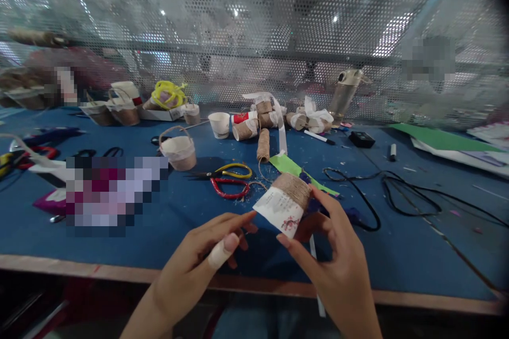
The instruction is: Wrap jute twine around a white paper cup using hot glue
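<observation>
My right hand (332, 254) holds a paper cup (284, 204) tilted on its side above the blue table (159, 222). Brown twine is wound around the cup's upper part; its lower part is white with a small red print. My left hand (202, 259) touches the cup's white end with its fingertips; a bandage wraps one finger. A strand of twine runs from the cup toward a twine spool (263, 145) lying further back.
Scissors with red and yellow handles (228, 180) lie just beyond the cup. A twine-handled cup basket (178, 151), more wrapped cups (254, 122), green paper (296, 169), a black cable (397, 196) and a bottle (344, 95) fill the table before a perforated metal screen.
</observation>
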Motion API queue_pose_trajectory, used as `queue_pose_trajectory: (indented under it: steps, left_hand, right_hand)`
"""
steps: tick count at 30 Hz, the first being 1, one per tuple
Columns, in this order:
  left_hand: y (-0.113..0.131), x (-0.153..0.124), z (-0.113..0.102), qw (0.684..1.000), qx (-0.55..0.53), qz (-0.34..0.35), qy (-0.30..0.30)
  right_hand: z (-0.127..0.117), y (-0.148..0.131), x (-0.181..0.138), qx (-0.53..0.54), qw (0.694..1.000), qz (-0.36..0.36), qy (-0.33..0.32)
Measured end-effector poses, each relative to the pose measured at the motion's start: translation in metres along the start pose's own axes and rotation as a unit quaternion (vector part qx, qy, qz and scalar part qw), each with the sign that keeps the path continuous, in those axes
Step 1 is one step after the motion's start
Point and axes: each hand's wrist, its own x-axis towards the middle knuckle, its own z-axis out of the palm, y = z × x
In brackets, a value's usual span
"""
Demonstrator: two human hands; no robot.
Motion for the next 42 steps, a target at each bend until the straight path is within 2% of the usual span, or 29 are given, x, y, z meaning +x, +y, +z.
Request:
queue_pose_trajectory:
  steps: [3,6,13,23,29,38,42]
  left_hand:
    - [0.0,-0.002,0.002,1.0,-0.012,-0.004,0.019]
    - [-0.002,-0.001,0.001,1.0,-0.004,0.011,0.01]
    - [-0.001,0.003,-0.003,0.998,0.051,0.041,-0.002]
    - [-0.001,0.004,-0.003,0.995,0.094,0.041,0.017]
    - [-0.003,0.001,-0.005,0.994,0.086,0.032,0.055]
    - [-0.005,-0.003,0.005,0.991,0.047,-0.028,0.124]
    - [-0.006,-0.003,0.005,0.989,0.055,-0.024,0.134]
  right_hand:
    - [-0.001,-0.001,0.0,0.001,1.0,0.011,0.003]
    - [-0.001,-0.002,0.0,0.002,1.0,0.022,0.002]
    - [0.002,0.005,-0.002,-0.015,1.0,-0.018,0.014]
    - [0.0,0.002,-0.005,-0.017,1.0,-0.003,0.01]
    - [0.001,0.003,-0.007,-0.013,1.0,0.0,0.007]
    - [-0.001,0.009,-0.004,-0.034,0.998,-0.057,0.001]
    - [-0.001,0.009,-0.005,-0.038,0.997,-0.06,-0.005]
